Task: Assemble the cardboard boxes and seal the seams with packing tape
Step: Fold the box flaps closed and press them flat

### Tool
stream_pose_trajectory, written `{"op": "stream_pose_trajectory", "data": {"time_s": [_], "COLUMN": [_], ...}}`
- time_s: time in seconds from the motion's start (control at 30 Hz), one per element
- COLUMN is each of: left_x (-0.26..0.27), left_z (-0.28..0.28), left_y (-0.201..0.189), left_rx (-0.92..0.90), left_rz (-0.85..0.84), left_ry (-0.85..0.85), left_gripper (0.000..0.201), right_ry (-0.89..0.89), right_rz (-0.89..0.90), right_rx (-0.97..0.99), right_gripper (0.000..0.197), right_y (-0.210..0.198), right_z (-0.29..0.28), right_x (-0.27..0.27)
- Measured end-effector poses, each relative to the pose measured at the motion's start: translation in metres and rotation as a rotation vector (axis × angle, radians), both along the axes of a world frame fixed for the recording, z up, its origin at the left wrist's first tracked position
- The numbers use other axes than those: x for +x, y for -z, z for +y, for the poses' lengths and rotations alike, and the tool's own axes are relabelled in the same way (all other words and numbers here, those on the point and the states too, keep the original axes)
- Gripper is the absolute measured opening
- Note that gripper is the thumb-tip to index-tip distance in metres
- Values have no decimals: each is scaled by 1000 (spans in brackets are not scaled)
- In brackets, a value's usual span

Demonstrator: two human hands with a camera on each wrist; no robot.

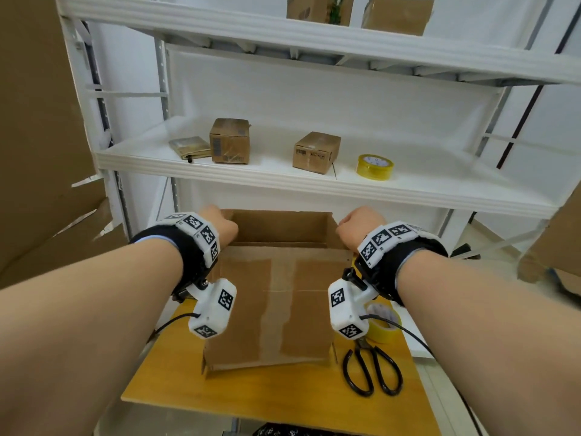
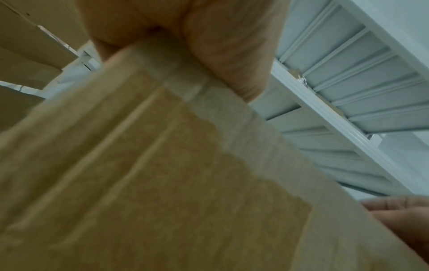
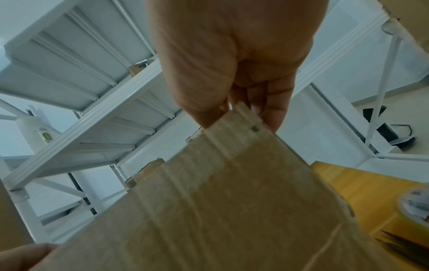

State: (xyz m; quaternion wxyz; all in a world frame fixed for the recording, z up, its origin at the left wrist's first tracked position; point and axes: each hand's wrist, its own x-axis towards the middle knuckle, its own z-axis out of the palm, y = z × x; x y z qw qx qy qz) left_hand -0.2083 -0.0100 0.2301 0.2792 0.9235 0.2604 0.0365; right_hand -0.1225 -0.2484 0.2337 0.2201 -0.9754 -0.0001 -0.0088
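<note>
On the yellow wooden table, near its middle, stands the cardboard box, open at the top, with paler strips of old tape running down its near face. The left hand curls over the box's upper left corner, fingers folded round the rim; the left wrist view shows the thumb and palm clamped on the cardboard edge (blurred, but the grip is plain). The right hand does the same at the upper right corner, and the right wrist view shows its fingers pinching the corner of the panel. Both wrists carry black bands with white marker blocks. Toward the table's right edge, just beside the box, lies a roll of yellow packing tape, partly hidden by the right wrist's camera, and black-handled scissors lie nearer the front right corner. Behind the table rises a white metal shelf unit; on its middle shelf sit two small sealed cartons, a flat package toward the left end, and a second tape roll toward the right end. More cartons stand on the shelf above.
</note>
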Motion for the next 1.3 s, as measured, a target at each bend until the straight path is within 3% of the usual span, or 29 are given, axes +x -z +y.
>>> {"op": "stream_pose_trajectory", "data": {"time_s": [0.07,0.13,0.23,0.33,0.53,0.6,0.7,0.73,0.83,0.87,1.0,1.17,1.3], "left_x": [2,0,-5,-12,-12,-12,-11,-14,-19,-20,-18,-19,-20], "left_z": [-3,-8,-13,-16,-5,-1,6,6,11,14,12,-4,-11], "left_y": [3,4,2,5,13,11,6,2,-6,-6,3,-2,-3], "left_rx": [-63,-124,-260,-410,-329,-340,-306,-234,-150,-141,3,481,574], "left_rz": [-92,-119,-59,53,184,249,360,392,421,431,414,463,529], "left_ry": [9,55,124,136,174,270,486,544,535,526,475,545,572], "left_gripper": [27,33,56,59,70,76,113,106,52,47,45,35,38], "right_ry": [-15,11,17,-14,-19,-10,0,3,0,5,-14,-32,-48], "right_rz": [9,1,42,67,48,50,61,67,66,62,64,106,159], "right_rx": [22,-36,-127,-99,-34,-15,24,38,94,85,37,134,224], "right_gripper": [12,18,25,24,32,31,28,27,21,23,29,16,19], "right_y": [2,1,-4,0,10,11,15,16,17,17,15,15,14], "right_z": [1,1,-1,-7,-4,-3,-4,-5,-3,-1,3,8,9], "right_x": [2,5,-6,-6,-6,-7,-9,-10,-14,-15,-17,-19,-25]}}
